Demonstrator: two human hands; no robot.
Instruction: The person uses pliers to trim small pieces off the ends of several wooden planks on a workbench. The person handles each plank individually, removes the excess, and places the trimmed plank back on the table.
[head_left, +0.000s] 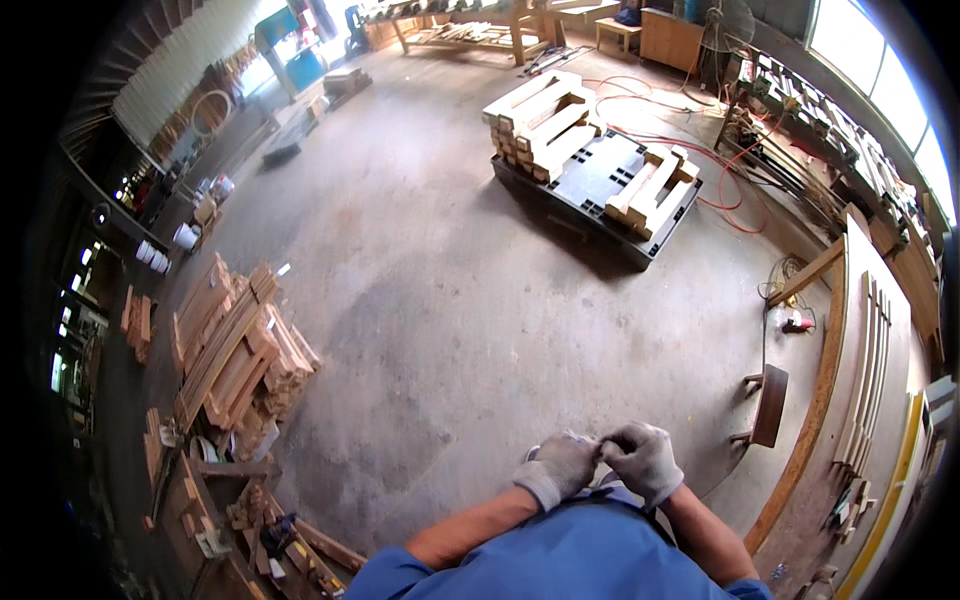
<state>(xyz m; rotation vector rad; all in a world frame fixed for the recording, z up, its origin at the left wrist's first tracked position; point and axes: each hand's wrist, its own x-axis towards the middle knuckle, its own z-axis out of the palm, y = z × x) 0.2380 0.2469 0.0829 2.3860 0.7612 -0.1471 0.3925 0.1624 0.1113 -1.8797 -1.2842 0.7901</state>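
Note:
Both hands wear grey work gloves and meet close in front of my blue shirt (560, 550). My left hand (563, 468) is closed, its fingers curled toward the right hand. My right hand (645, 462) is closed as well, with its thumb and fingertips pinched against the left hand's fingertips. Whatever lies between the fingers, if anything, is too small or hidden to name. Of the things around, the small dark stool (769, 405) on the floor stands nearest to my right hand, at some distance from it.
Ahead, a black platform (597, 170) carries stacked wooden pieces (545, 112). A lumber pile (235, 350) stands at the left, above a cluttered wooden bench (215, 545). At the right, a long table (850, 330) holds thin strips. Orange hoses (735, 200) trail across the floor.

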